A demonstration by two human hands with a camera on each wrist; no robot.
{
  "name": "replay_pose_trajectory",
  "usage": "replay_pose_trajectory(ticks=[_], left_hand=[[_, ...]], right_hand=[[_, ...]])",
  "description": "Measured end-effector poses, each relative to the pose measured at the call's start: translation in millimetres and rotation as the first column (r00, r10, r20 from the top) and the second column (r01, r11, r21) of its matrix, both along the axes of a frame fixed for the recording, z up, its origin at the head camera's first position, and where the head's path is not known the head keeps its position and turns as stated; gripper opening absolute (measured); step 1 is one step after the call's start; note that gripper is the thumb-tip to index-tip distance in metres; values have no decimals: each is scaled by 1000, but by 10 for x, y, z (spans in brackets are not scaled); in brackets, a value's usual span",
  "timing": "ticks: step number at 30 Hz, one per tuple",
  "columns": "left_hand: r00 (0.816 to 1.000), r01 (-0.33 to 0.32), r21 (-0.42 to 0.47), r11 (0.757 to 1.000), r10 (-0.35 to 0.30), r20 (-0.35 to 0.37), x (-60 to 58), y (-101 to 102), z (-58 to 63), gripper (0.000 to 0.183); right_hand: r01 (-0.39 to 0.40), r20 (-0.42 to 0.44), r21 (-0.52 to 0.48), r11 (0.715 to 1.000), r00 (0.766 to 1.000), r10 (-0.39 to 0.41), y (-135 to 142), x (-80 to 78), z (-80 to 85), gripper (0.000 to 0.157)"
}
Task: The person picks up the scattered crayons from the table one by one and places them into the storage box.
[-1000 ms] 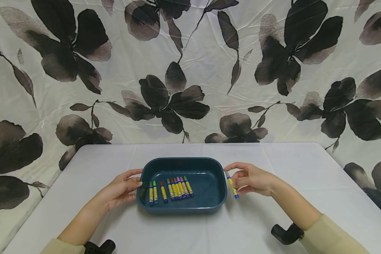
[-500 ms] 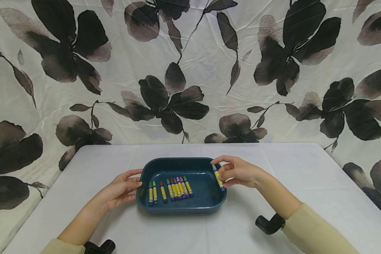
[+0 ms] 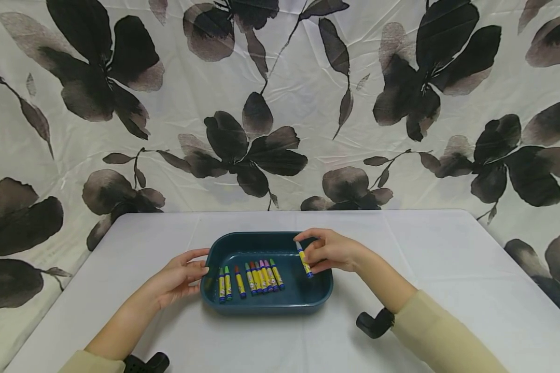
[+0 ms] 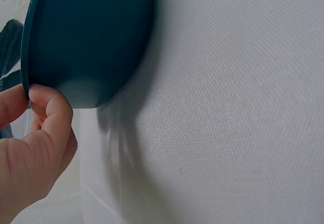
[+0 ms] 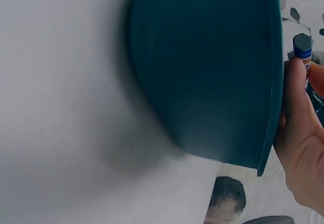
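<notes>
A dark teal tray [image 3: 266, 310] stands on the white table, with several crayons [image 3: 263, 277] in yellow wrappers lying in its left and middle part. My left hand [image 3: 179, 277] pinches the tray's left rim between thumb and fingers; the left wrist view shows the thumb [image 4: 50, 102] against the outer wall. Over the right part of the tray, my right hand [image 3: 333, 251] holds a grey-tipped crayon [image 3: 304, 260], tilted and above the tray floor. In the right wrist view the blue-banded end of that crayon [image 5: 302, 46] sticks out past the thumb, beyond the tray rim.
White cloth covers the table [image 3: 261, 342]. Behind it hangs a floral curtain [image 3: 280, 103] in black and white. A black wrist mount [image 3: 375, 324] sits on the right forearm, another mount [image 3: 147, 362] on the left.
My right hand has carried the grey-tipped crayon leftward, from outside the tray's right end, across the rim, to over the tray. The left hand has stayed on the left rim.
</notes>
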State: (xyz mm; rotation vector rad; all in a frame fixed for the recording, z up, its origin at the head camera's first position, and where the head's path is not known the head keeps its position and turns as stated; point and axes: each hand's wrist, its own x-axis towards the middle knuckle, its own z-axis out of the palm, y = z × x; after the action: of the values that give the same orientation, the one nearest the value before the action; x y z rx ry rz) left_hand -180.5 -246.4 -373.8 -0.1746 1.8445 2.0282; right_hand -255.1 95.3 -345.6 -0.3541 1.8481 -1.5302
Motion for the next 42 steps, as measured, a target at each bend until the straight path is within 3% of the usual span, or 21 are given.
replay_pose_trajectory(ticks=[10,21,42], left_hand=[[1000,3,-2,1000,-3,-6,0,-3,4,64],[1000,0,-10,1000,0,-11,2,-9,-5,63],[1000,10,-14,1000,-11,-15,-1,-9,-4,63]], right_hand=[[16,-41,49,999,999,-14,-237,-20,-98,52],[52,-112,185,981,993,-31,-503,-7,-290,47],[68,-176,240,968,984,-25,-648,-22,-406,47]])
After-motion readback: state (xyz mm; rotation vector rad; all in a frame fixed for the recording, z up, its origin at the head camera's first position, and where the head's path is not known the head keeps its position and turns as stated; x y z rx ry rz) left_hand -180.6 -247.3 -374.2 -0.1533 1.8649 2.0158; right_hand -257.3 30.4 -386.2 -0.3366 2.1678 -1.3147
